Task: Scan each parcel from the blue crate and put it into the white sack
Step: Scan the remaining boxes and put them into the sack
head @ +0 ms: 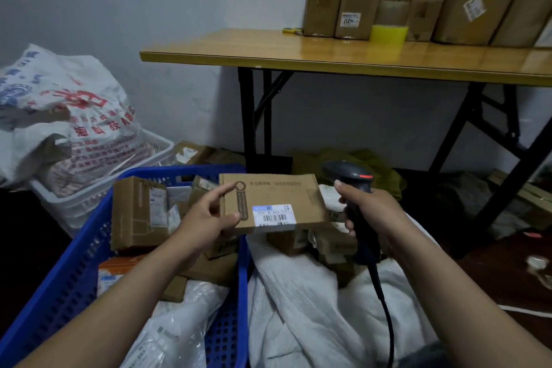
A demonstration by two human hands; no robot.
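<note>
Waiting in the crate (74, 272) are several parcels (139, 212), so much of the job is left. The left hand (206, 218) pinches a flat box (274, 203) by its left edge, label up, above the crate's right rim. The right hand (373, 215) is wrapped round the scanner (355, 197); this scan seems underway. The sack (313, 308) already holds some boxes.

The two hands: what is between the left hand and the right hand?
In the head view, a flat cardboard parcel lies between the left hand and the right hand.
</note>
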